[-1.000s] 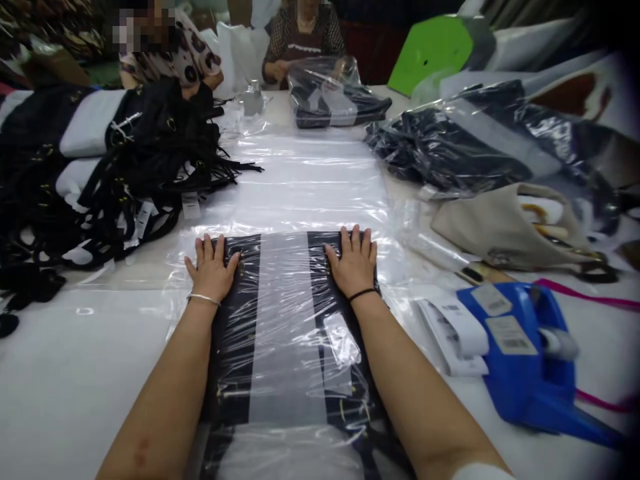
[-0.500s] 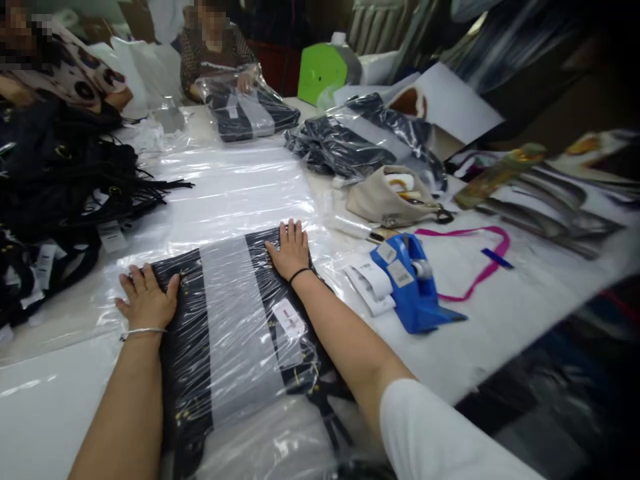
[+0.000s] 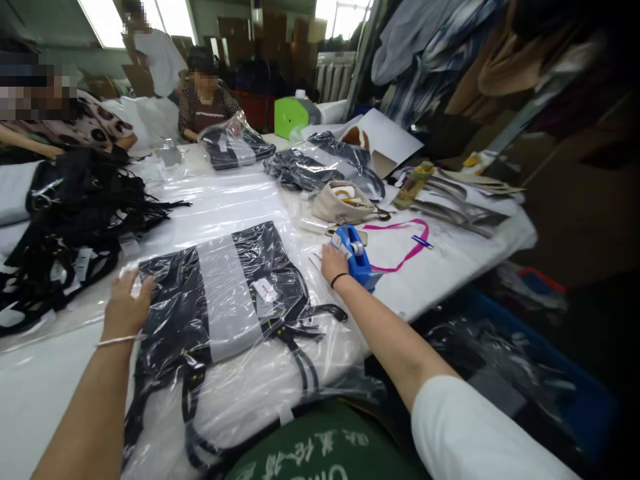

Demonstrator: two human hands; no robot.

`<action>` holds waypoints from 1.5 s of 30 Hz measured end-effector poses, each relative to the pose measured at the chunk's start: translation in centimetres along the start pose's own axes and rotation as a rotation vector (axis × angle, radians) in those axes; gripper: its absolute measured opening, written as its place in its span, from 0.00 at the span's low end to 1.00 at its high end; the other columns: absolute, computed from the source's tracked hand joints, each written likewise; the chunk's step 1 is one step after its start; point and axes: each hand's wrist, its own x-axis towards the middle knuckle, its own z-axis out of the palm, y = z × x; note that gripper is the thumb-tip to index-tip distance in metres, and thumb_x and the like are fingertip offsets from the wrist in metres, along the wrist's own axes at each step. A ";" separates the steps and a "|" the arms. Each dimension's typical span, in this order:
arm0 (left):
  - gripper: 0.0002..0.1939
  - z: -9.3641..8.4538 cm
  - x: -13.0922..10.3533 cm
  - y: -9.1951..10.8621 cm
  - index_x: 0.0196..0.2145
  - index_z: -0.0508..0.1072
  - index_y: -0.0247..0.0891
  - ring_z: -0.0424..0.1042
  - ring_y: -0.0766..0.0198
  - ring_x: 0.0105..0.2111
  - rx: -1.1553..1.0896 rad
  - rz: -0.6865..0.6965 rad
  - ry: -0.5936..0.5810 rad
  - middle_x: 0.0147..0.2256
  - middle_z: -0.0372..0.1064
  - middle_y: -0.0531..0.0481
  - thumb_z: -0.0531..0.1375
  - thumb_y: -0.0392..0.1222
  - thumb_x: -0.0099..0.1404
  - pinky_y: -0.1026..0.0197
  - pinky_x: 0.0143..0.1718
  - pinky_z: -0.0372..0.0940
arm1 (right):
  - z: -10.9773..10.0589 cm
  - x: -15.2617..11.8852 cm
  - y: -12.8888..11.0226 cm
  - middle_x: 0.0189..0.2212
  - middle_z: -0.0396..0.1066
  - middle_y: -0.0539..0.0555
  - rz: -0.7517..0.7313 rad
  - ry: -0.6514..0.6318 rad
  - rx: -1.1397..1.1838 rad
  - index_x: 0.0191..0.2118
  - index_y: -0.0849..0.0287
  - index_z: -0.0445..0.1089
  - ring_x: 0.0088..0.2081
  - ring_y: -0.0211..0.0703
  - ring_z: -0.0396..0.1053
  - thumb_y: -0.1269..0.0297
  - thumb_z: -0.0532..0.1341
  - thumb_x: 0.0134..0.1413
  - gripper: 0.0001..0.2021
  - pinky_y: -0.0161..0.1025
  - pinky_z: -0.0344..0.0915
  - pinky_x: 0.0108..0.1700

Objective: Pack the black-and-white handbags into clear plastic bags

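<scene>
White table (image 3: 50, 393) holds everything, so the work lies flat within arm's reach. Pile of black bags (image 3: 85, 193) at left, straps tangled, probably parked there to leave the middle free. Clear plastic sheeting (image 3: 230, 197) lies flat beyond the work, likely kept handy.

Plastic-wrapped black bag (image 3: 175, 287), grey band down its middle, sits right in front of the person, between the two hands. It's face up and flat, straps trailing toward the near edge, likely so the film can lie smooth (creases and glare all over it, though).

Beige pouch (image 3: 333, 208) lies past the dispenser, opening toward the right, contents easy to get at. Blue tape dispenser (image 3: 361, 268) is right of the wrapped bag, near enough to reach without moving the bag.

Left hand (image 3: 126, 305): at the bag's left edge, fingers apart and slightly bent, thumb away from them, no firm grip seen; probably steadying the film. Right hand (image 3: 332, 264): fingers bent at the dispenser's near-left side, touching there; can't tell how closed, or whether anything's pinched.

Pink ribbon (image 3: 419, 249) loops beyond the dispenser. White label (image 3: 265, 289) faces up on the wrapped bag, so it's visible. Blue pen (image 3: 423, 242) lies at the ribbon, within reach.
</scene>
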 end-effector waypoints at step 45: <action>0.08 -4.2 -19.7 16.3 0.45 0.73 0.38 0.70 0.57 0.43 -0.440 0.759 -0.002 0.40 0.74 0.45 0.60 0.40 0.69 0.52 0.48 0.66 | -4.8 -18.5 -9.3 0.32 0.71 0.50 -0.472 -0.418 1.225 0.39 0.59 0.74 0.34 0.40 0.67 0.50 0.63 0.60 0.15 0.38 0.64 0.40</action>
